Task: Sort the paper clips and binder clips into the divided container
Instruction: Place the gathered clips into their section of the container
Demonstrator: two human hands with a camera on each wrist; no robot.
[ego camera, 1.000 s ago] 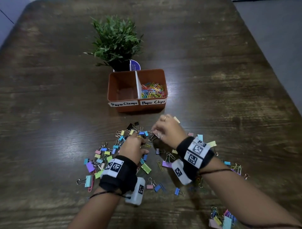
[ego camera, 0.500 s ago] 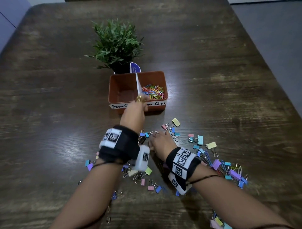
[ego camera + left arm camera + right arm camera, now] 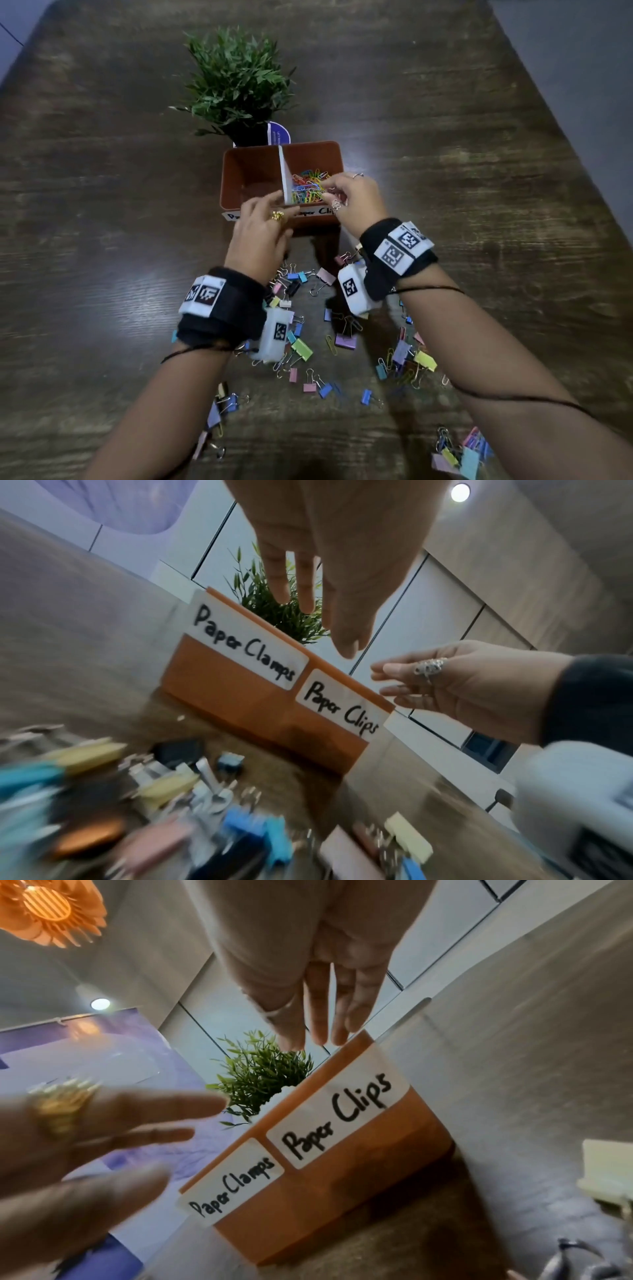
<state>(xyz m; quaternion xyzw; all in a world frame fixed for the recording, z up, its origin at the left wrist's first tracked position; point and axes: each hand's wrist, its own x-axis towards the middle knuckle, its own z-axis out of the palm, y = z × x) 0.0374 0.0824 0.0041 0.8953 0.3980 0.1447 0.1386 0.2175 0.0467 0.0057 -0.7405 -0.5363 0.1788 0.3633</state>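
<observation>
An orange divided container [image 3: 233, 185] stands mid-table, labelled "Paper Clamps" on the left and "Paper Clips" on the right. Its left compartment looks empty. The right one holds coloured paper clips [image 3: 308, 188]. My left hand [image 3: 270, 205] hovers at the container's front edge near the white divider, fingers straight and holding nothing, as the left wrist view shows [image 3: 308, 601]. My right hand [image 3: 329, 192] is over the front of the paper-clip compartment; its fingers [image 3: 315, 1034] are extended and hold nothing. Several pastel binder clips [image 3: 301, 347] lie scattered on the table below both wrists.
A small potted green plant [image 3: 236, 78] stands right behind the container. More binder clips lie at the near right [image 3: 462, 455] and near left [image 3: 219, 407]. The dark wooden table [image 3: 102, 240] stretches wide on both sides.
My right hand has lifted from the clips on the table up to the paper-clip compartment. My left hand, raised half a second earlier, stays at the container's front edge.
</observation>
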